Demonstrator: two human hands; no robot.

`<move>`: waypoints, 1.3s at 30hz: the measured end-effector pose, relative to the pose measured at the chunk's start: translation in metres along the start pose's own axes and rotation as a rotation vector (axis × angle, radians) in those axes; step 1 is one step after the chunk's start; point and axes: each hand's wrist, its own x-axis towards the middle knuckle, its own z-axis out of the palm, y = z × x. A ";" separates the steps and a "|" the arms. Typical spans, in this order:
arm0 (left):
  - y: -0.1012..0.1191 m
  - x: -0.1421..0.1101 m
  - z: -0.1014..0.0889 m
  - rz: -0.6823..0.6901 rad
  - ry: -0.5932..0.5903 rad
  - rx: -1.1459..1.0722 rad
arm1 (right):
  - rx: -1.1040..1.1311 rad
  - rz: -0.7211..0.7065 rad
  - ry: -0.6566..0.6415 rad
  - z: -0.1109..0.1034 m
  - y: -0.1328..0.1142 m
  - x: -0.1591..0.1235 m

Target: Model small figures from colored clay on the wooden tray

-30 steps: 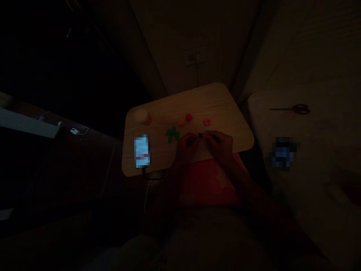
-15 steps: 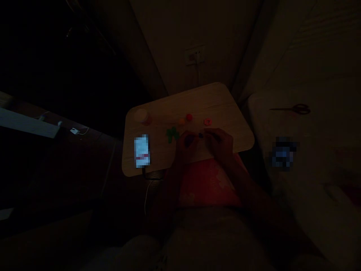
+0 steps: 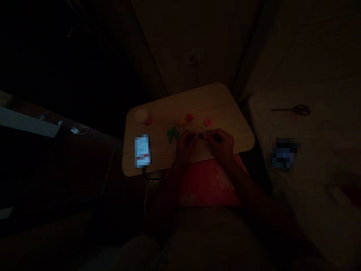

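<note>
In dim light, a small dark piece (image 3: 200,135), too dark to name by kind, sits between my two hands just over the table. My left hand (image 3: 186,145) is closed in a pinch at its left side. From the right, my right hand (image 3: 222,142) pinches it too, with fingers curled. Close to my left hand lies a green piece with several rounded arms (image 3: 173,134). Beyond the hands are an orange round lump (image 3: 182,121) and a red round lump (image 3: 189,117). A pink flower-shaped ring (image 3: 208,122) lies past my right fingers.
The light wooden table (image 3: 214,96) has rounded corners. On its left stand a pale-topped tub (image 3: 143,116) and a lit, blurred phone-like screen (image 3: 142,151) with a cable. Scissors (image 3: 293,109) and a blurred dark item (image 3: 283,154) lie on a pale surface at right.
Both hands stay almost where they were, still at the small dark piece. My right fingers have shifted slightly. The pieces on the table look unmoved.
</note>
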 end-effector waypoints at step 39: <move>-0.007 0.005 0.017 0.058 -0.019 0.306 | 0.058 -0.043 -0.010 -0.006 -0.002 0.001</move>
